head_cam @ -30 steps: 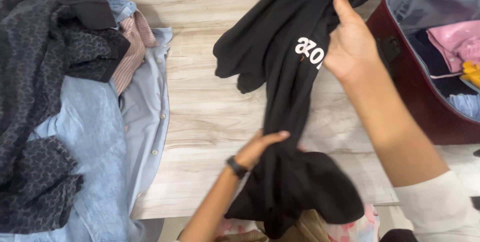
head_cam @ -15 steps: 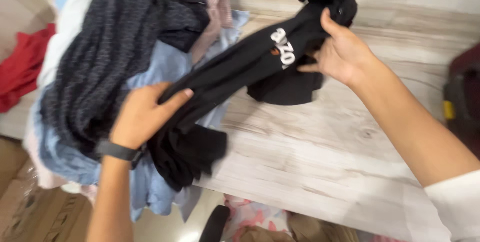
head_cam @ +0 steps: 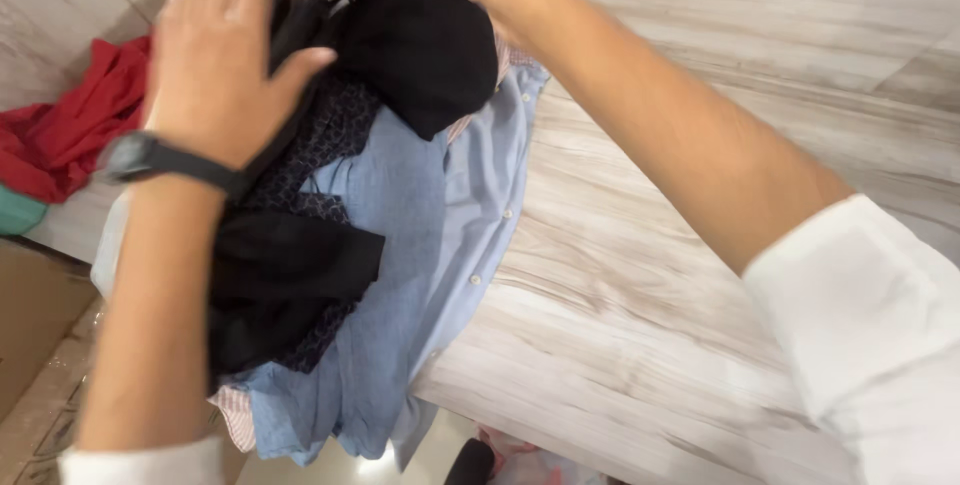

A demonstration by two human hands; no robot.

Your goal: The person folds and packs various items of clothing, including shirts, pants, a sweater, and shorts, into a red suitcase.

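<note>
Black garment now moved from bare tabletop onto clothes pile at left edge; left hand flat, fingers spread, pressing it; right hand's grip cannot be told, cut off.

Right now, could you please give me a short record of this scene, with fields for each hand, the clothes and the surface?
left hand: left hand lies spread and flat on the black garment on top of the pile; a dark wristband sits on the wrist
right hand: mostly out of frame at the top; only the forearm and white sleeve show
pile: black garment on top, a dark patterned shirt under it, a light blue shirt beneath
surface: pale wood-grain table
beyond the pile: red cloth at far left
</note>
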